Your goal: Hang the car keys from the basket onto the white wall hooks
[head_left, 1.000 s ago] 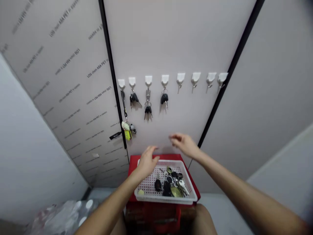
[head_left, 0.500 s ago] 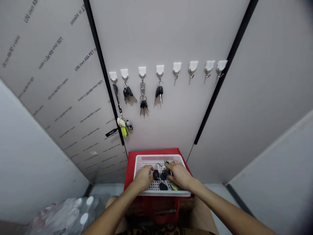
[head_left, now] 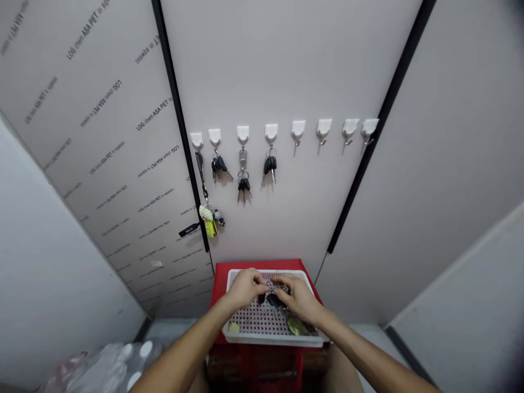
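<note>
My left hand (head_left: 246, 287) is pinched over the white plastic basket (head_left: 274, 340), fingertips on a bunch of black-headed keys (head_left: 273, 300). From the other side my right hand (head_left: 301, 299) curls its fingers round the same bunch. The two hands nearly meet at the metal ring between them. Part of the bunch is hidden by my fingers. Under my right wrist, in the basket, lies a greenish-gold round item (head_left: 295, 326) whose kind I cannot make out. A small pale yellow piece (head_left: 234, 327) sits in the near left corner.
A row of white adhesive hooks (head_left: 271, 131) runs along the wall; key bunches (head_left: 244, 184) hang from those on the left. The leftmost carries a strap with charms (head_left: 210, 225). The basket stands on a red surface (head_left: 221, 275). Wrapped plastic bottles (head_left: 123, 363) are at lower left.
Both hands have lifted the black keys from the basket floor and drawn together over it. My left hand has gone from loosely curved to a pinch. The camera view has tilted slightly upward.
</note>
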`<control>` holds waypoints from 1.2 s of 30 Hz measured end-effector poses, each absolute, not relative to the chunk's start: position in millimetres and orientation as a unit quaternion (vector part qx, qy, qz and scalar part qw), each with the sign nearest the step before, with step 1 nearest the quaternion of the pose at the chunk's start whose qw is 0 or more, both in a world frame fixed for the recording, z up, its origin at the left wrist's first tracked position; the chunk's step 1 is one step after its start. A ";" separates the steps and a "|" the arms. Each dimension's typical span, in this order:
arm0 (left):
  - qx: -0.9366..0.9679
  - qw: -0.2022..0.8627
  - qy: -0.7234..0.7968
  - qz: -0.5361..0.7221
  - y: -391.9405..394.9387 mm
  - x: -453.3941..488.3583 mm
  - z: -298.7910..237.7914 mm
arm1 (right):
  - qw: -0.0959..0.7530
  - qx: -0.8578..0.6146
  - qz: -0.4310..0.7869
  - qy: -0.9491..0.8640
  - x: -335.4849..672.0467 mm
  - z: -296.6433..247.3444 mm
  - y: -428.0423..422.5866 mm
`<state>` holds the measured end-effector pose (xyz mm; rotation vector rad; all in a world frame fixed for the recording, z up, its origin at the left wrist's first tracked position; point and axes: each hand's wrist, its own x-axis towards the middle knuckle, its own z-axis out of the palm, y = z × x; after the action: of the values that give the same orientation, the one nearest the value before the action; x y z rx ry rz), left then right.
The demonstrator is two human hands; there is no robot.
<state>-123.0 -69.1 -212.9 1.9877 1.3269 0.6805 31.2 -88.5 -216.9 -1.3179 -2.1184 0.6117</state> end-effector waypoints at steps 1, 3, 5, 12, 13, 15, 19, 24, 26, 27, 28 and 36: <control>0.743 0.352 0.504 0.264 -67.6 -122.1 -205.6 | 0.301 -0.480 0.251 -0.785 29.0 -213.7 -87.2; 0.715 0.411 0.494 0.276 -65.3 -120.7 -192.8 | 0.324 -0.471 0.278 -0.772 24.2 -207.8 -84.1; 0.694 0.447 0.484 0.290 -63.7 -120.5 -182.7 | 0.343 -0.474 0.285 -0.759 20.5 -201.4 -81.3; 0.672 0.462 0.459 0.354 -56.9 -121.5 -146.6 | 0.362 -0.424 0.421 -0.715 21.1 -162.1 -75.7; 0.667 0.465 0.455 0.363 -56.0 -120.2 -141.5 | 0.369 -0.420 0.429 -0.709 21.5 -155.8 -74.9; 0.655 0.474 0.448 0.383 -54.5 -116.3 -132.6 | 0.394 -0.423 0.430 -0.693 21.6 -143.5 -72.5; 0.630 0.487 0.391 0.461 -52.7 -104.3 -116.3 | 0.467 -0.438 0.399 -0.656 22.9 -112.9 -63.4; 0.618 0.469 0.332 0.537 -45.9 -85.4 -80.6 | 0.593 -0.407 0.352 -0.599 32.5 -55.1 -44.1; 0.620 0.432 0.335 0.562 -40.1 -77.2 -63.0 | 0.633 -0.390 0.341 -0.576 36.3 -32.2 -35.3; 0.629 0.409 0.335 0.570 -37.0 -73.2 -54.6 | 0.647 -0.386 0.335 -0.566 37.7 -22.0 -30.9; 0.643 0.383 0.335 0.573 -34.0 -69.6 -46.8 | 0.658 -0.383 0.328 -0.559 38.8 -12.8 -26.5; 0.722 0.221 0.412 0.510 -20.3 -55.1 -10.1 | 0.684 -0.431 0.283 -0.516 41.0 24.0 2.1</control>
<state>-55.1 -20.3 -10.1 1.9956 1.1395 1.4090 41.0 2.1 24.0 -0.9665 -1.1566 0.6348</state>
